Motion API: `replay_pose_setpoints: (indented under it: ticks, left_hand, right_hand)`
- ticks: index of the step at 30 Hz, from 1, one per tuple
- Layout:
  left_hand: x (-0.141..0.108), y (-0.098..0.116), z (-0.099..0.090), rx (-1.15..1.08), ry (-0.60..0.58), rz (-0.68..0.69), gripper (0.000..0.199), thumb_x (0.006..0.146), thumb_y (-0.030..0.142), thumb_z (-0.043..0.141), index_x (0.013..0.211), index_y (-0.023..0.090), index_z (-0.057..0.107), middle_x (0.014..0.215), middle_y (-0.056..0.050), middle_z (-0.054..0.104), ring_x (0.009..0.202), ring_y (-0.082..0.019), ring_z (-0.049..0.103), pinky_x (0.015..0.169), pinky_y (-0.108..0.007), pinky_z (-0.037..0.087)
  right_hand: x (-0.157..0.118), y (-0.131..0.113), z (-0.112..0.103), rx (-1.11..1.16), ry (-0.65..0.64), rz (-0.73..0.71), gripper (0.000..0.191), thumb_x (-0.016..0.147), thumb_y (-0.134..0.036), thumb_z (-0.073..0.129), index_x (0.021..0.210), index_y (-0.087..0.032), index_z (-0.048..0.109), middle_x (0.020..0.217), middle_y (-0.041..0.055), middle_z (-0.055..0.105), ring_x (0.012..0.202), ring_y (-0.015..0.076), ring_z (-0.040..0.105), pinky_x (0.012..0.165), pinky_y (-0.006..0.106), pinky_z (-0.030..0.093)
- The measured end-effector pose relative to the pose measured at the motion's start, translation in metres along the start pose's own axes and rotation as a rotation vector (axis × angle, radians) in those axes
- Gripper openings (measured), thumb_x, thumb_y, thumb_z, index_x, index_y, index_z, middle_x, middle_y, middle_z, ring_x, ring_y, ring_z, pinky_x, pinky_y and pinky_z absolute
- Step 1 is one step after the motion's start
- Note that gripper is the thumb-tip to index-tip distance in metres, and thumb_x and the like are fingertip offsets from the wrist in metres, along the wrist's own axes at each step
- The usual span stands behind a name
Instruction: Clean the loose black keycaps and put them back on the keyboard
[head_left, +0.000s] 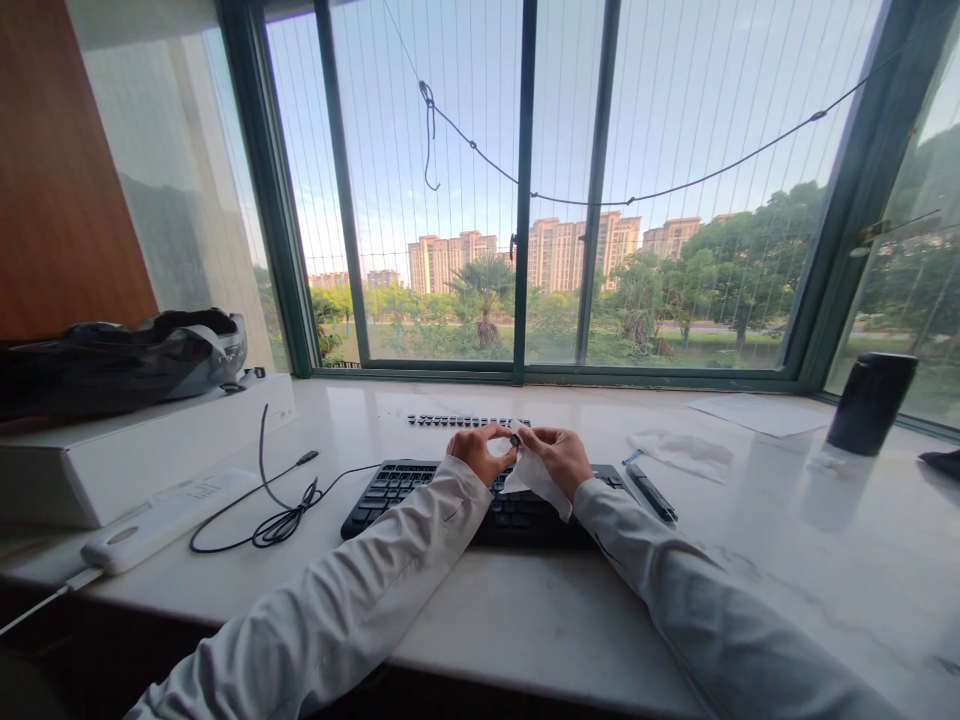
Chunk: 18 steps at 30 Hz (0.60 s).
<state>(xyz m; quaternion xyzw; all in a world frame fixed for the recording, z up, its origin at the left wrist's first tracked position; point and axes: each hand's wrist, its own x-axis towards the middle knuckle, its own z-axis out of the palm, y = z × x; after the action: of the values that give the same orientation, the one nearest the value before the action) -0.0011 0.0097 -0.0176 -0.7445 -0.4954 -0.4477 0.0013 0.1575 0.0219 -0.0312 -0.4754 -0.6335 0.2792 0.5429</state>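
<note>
Above the black keyboard [397,492], my two hands meet with their fingertips close together. Between thumb and finger, my left hand [480,455] pinches a small dark keycap [515,440]. A white tissue [536,480] hangs from my right hand [559,458], whose fingers press it near the keycap. Just behind the keyboard lies a row of loose black keycaps [450,420]. My forearms and hands hide the middle of the keyboard.
To the right are a dark pen-like tool [651,492], a crumpled clear wrapper [686,452], a paper sheet [765,413] and a black cylinder [872,403]. On the left lie a coiled cable [289,520], a white power strip [161,520] and a white box [142,445].
</note>
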Motion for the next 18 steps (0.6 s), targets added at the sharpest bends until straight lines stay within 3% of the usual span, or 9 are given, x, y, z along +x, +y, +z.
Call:
replay_pose_setpoints:
  ticks: [14,18]
  left_hand:
    - [0.0015,-0.0007,0.0009,0.019,0.011,0.029,0.028,0.071,0.042,0.062,0.094,0.027,0.068,0.096,0.001,0.072,0.090,-0.020,0.066,0.084,-0.029,0.050]
    - [0.0020,-0.0001,0.0004,0.014,-0.014,0.044,0.027,0.072,0.040,0.062,0.095,0.027,0.068,0.097,0.001,0.071,0.089,-0.020,0.066,0.083,-0.028,0.050]
  right_hand:
    - [-0.0013,-0.0036,0.0007,-0.021,0.055,0.097,0.048,0.071,-0.057,0.056,0.084,-0.013,0.071,0.079,0.0093,0.071,0.070,0.0198,0.062,0.060,0.027,0.043]
    - [-0.0002,0.0009,0.0032,0.041,0.009,0.072,0.054,0.075,-0.061,0.049,0.087,-0.013,0.071,0.074,0.0083,0.070,0.063,0.0184,0.061,0.056,0.026,0.043]
